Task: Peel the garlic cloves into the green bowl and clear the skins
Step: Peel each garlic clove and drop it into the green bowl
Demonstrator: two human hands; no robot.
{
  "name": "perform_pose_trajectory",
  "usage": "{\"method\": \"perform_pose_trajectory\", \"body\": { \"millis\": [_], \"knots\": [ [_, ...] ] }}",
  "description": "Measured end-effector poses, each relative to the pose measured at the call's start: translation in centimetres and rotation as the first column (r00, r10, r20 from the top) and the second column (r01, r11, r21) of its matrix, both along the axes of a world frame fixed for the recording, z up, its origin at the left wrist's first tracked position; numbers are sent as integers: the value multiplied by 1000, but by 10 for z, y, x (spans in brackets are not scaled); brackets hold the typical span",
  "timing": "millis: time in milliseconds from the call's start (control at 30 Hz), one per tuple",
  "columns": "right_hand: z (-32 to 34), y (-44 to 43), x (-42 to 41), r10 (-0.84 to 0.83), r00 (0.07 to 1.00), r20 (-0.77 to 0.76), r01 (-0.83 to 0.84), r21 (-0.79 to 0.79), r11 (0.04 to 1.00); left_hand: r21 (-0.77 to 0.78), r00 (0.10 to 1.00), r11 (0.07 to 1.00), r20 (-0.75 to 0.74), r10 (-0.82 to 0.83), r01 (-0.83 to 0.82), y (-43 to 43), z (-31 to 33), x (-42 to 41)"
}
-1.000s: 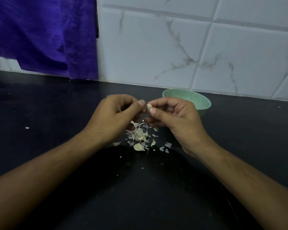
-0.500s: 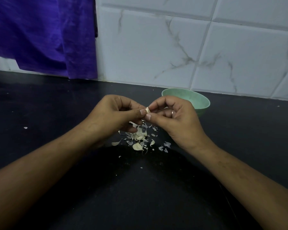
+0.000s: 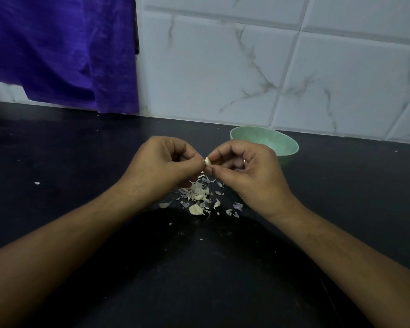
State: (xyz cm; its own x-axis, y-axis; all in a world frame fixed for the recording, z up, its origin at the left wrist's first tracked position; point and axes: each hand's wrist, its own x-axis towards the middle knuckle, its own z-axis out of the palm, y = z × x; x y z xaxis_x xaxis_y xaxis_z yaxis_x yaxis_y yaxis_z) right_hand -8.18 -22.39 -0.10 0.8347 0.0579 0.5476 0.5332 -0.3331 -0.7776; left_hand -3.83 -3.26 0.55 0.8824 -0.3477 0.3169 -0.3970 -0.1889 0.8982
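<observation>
head view: we see one frame, both forearms coming in from the bottom corners toward centre.
left hand (image 3: 160,166): centre of frame, fingers curled in, thumb and fingertip pinching the clove from the left.
right hand (image 3: 249,172): just right of centre, fingers curled, thumb and forefinger pinching the same clove from the right; we spot a ring (image 3: 243,161) on one finger.
clove (image 3: 208,161): small pale piece held between the two hands' fingertips, up off the counter, above the skins; we can't tell how much skin is left on it.
skins (image 3: 199,194): loose pile of pale flakes on the counter right below the hands, centre frame; a few strays spread down and to the right, one lone fleck (image 3: 37,183) far left.
bowl (image 3: 285,144): green, upright, right of centre behind the right hand, near the wall; hand hides its near left part; we can't make out its contents.
counter (image 3: 81,147): black, fills the lower two thirds.
wall (image 3: 223,67): white marbled tiles, upper right.
cloth (image 3: 57,48): purple, hanging upper left, its hem just above the counter.
</observation>
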Motion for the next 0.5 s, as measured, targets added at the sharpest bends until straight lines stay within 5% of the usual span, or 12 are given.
{"method": "perform_pose_trajectory", "body": {
  "millis": [500],
  "knots": [
    [-2,-1,3,104,992,-64,-93,157,983,-36,999,999,-37,-31,29,1,4,0]
  ]
}}
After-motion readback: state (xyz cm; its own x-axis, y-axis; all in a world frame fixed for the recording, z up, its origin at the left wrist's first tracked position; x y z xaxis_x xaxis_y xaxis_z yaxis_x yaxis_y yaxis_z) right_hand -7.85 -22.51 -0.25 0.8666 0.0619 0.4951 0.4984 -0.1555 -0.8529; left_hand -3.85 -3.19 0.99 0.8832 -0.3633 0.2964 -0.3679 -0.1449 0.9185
